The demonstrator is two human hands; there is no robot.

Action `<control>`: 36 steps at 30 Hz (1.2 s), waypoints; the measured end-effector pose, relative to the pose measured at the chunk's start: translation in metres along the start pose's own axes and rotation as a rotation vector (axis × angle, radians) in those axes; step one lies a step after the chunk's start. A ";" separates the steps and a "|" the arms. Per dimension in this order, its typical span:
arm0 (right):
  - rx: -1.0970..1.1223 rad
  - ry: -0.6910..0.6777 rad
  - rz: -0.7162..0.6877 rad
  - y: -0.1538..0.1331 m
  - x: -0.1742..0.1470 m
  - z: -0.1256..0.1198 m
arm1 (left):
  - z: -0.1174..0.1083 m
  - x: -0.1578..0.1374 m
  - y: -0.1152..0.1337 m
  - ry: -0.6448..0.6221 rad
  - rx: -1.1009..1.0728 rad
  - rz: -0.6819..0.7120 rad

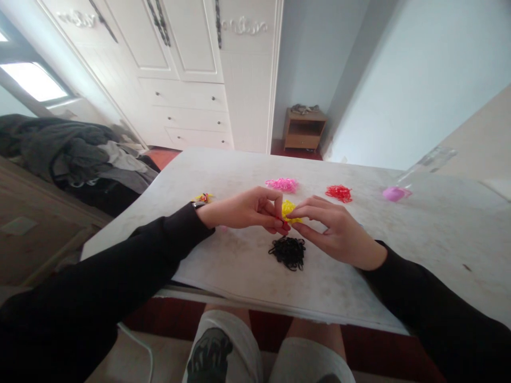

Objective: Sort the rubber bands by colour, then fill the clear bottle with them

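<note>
Both hands are out over the white table (pixel 239 271), meeting near its middle. Left hand (pixel 255 211): thumb and fingers closed on a small red band (pixel 285 225), looks like a rubber loop; too small to make out its full shape. Right hand (pixel 339 229): thumb and index reach in just beside the red piece, tips slightly apart; can't tell if they have hold of anything.

Band piles around them, all on the tabletop. Yellow pile (pixel 288 207) sits right behind the fingertips, partly hidden by them. Black pile (pixel 288 252) is on the person's side, just below the hands. Pink pile (pixel 282 184) and red pile (pixel 339 193) lie on the far side, pink to the left, red to the right. Small mixed pile (pixel 204 198) shows just past the left wrist, mostly yellow and red.

Further right: a clear tube (pixel 427 162) leaning up from a lilac piece (pixel 395 193); can't tell what it is. Beyond the table: white wardrobe (pixel 191 101), wooden nightstand (pixel 304 141). Clothes heap (pixel 75 154) off to the left.
</note>
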State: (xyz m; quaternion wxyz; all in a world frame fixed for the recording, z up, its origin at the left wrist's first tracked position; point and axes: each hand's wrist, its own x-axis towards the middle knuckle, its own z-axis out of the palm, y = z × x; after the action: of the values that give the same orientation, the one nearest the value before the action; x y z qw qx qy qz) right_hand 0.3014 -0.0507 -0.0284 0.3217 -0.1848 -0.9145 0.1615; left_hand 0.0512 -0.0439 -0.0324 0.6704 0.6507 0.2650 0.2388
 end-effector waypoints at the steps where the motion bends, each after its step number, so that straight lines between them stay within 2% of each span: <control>1: 0.000 0.001 -0.001 0.000 0.000 0.000 | 0.001 0.000 0.000 -0.005 -0.004 0.005; 16: 0.031 0.026 0.008 -0.004 0.003 0.004 | 0.007 0.001 0.001 -0.049 -0.004 0.034; 21: 0.045 -0.001 -0.039 -0.006 0.002 0.006 | 0.008 0.001 0.001 -0.072 -0.015 0.005; 27: 0.079 0.017 -0.042 -0.009 0.005 0.004 | 0.008 0.002 0.000 -0.047 0.010 0.053; 36: 0.090 0.038 -0.005 -0.011 0.005 0.002 | 0.013 0.000 0.011 -0.004 0.023 0.055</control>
State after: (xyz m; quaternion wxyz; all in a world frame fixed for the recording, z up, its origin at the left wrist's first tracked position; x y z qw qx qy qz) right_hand 0.2939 -0.0588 -0.0221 0.3473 -0.1710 -0.9005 0.1980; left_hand 0.0601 -0.0529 -0.0215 0.6565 0.6660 0.2483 0.2526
